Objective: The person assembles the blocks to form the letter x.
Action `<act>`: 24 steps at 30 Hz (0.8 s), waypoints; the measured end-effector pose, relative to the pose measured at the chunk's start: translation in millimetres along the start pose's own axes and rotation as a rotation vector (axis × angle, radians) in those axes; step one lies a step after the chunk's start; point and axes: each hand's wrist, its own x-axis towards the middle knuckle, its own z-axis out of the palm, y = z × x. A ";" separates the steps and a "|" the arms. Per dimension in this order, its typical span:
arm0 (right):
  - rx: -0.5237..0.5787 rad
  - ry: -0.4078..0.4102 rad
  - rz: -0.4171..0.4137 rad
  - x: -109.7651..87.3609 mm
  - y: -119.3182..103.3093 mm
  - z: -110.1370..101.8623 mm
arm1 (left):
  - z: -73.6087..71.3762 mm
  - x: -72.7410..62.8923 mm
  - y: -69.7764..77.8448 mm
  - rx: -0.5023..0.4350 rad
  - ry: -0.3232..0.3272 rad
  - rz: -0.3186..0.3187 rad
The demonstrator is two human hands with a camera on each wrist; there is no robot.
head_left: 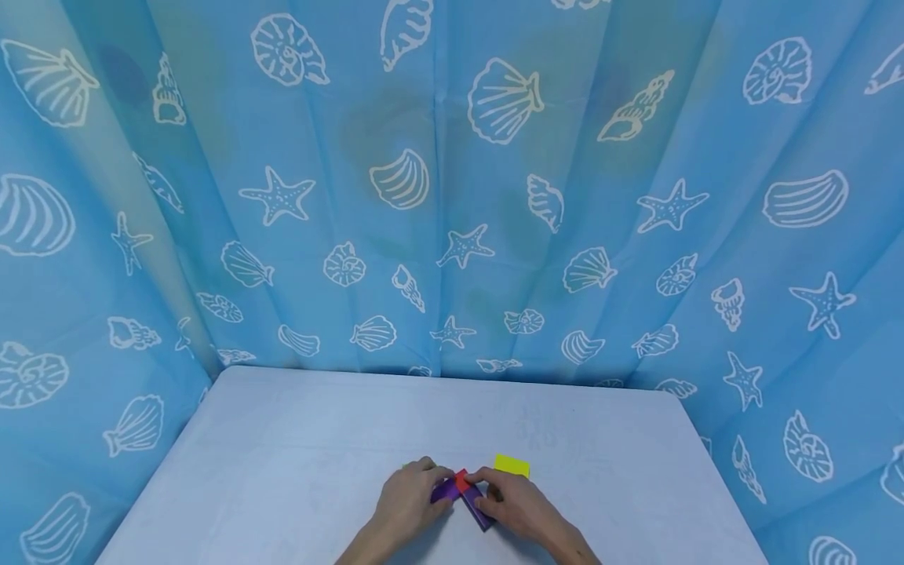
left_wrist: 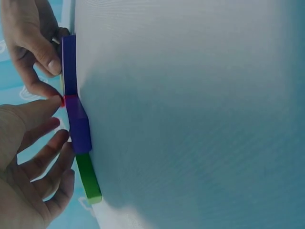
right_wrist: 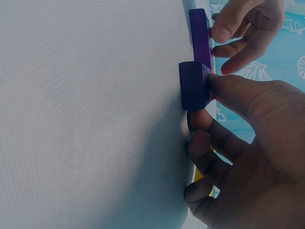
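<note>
Near the front of the white table (head_left: pixel 304 439), my left hand (head_left: pixel 406 502) holds a purple block (head_left: pixel 445 490) between thumb and fingers. My right hand (head_left: pixel 519 502) has its thumb against a dark purple block (head_left: pixel 479 510), with a fingertip at a small red piece (head_left: pixel 462 481). The two purple blocks meet at an angle beside the red piece, which the fingers partly cover. In the right wrist view, the dark purple block (right_wrist: pixel 193 86) sits between thumb and index finger. A green block (left_wrist: pixel 88 179) lies by the purple block's end, mostly behind my left hand in the head view.
A yellow block (head_left: pixel 512 465) lies just beyond my right hand. Behind the table and along both sides hangs a blue curtain (head_left: pixel 438 220) printed with white shells and starfish. The table's far edge (head_left: pixel 452 379) runs along its foot.
</note>
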 end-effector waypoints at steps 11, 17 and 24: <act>0.007 0.003 0.005 1.4 0.7 0.9 | 2.9 2.4 2.1 0.036 -0.007 0.062; 0.010 -0.003 0.016 2.5 1.3 0.4 | 2.3 4.0 2.8 0.043 -0.018 0.062; 0.017 -0.002 0.012 3.6 2.8 1.2 | 1.6 6.2 1.9 0.016 -0.038 0.039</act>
